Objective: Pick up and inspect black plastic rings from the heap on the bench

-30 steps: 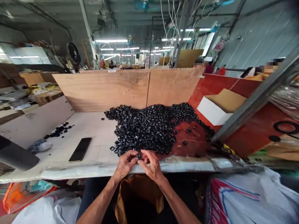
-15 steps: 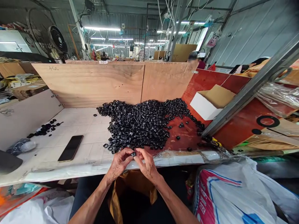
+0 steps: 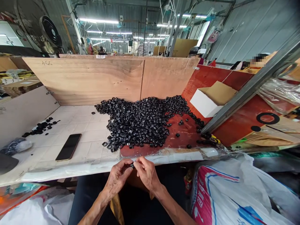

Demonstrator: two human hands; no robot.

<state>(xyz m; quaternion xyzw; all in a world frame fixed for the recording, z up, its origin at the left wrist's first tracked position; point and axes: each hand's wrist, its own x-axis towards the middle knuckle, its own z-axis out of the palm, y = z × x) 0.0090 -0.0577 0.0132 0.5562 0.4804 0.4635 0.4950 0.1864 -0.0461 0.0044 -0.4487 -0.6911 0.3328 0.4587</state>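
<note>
Left hand: fingers clamped on small black plastic ring, above table front edge.
Right hand: fingers clamped on same ring, opposite side.
Nearby: heap of black plastic rings; smartphone.

Black ring mostly hidden between left hand and right hand; shape too small to tell.

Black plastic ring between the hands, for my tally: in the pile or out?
Out: ring pinched between left hand and right hand.
</note>
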